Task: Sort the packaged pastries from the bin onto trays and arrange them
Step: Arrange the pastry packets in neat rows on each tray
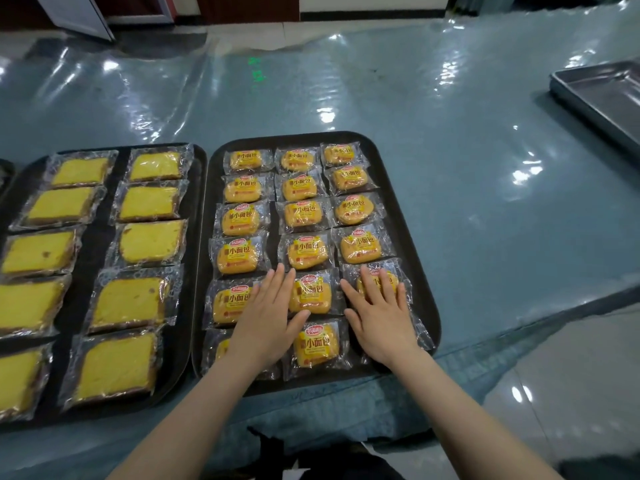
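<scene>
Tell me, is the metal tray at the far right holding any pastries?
No, the visible part of the metal tray shows only bare steel.

One head-worn wide-angle view looks forward and steeply down from close above the worktop (450, 140), with both forearms reaching in from the bottom edge and the floor beyond at the top.
</scene>
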The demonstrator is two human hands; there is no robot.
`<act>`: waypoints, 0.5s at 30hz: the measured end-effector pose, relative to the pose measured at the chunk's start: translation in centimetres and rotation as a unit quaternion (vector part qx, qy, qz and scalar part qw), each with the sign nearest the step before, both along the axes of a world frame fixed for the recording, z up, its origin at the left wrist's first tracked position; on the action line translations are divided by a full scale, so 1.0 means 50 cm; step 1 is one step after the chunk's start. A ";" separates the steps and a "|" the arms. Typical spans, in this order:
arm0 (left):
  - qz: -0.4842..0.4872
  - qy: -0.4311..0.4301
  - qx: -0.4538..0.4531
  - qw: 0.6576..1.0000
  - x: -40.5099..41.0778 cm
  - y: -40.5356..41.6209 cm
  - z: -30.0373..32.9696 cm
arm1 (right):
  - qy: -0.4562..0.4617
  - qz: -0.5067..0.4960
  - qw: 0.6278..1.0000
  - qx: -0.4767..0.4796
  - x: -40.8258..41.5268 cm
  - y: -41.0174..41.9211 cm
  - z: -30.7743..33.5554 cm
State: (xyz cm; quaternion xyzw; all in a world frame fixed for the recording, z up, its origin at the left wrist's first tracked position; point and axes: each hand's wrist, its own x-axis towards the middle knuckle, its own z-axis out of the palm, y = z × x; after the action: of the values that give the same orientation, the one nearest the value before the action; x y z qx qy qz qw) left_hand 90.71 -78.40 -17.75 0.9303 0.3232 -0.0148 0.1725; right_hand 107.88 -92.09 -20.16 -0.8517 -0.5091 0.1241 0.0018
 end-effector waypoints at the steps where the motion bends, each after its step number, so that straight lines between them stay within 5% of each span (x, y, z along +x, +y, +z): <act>1: 0.000 0.000 -0.001 1.000 0.005 0.002 -0.001 | 0.005 -0.003 1.000 0.010 0.000 0.001 0.006; 15: 0.001 0.002 -0.002 1.000 0.077 0.074 0.004 | 0.034 -0.038 0.998 0.029 0.082 0.132 0.023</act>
State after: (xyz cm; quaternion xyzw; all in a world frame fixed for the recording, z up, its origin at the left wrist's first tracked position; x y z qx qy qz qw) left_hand 94.58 -74.70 -17.54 0.9295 0.3248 -0.0176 0.1740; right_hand 111.96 -85.51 -19.01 -0.8653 -0.4795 0.1375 0.0486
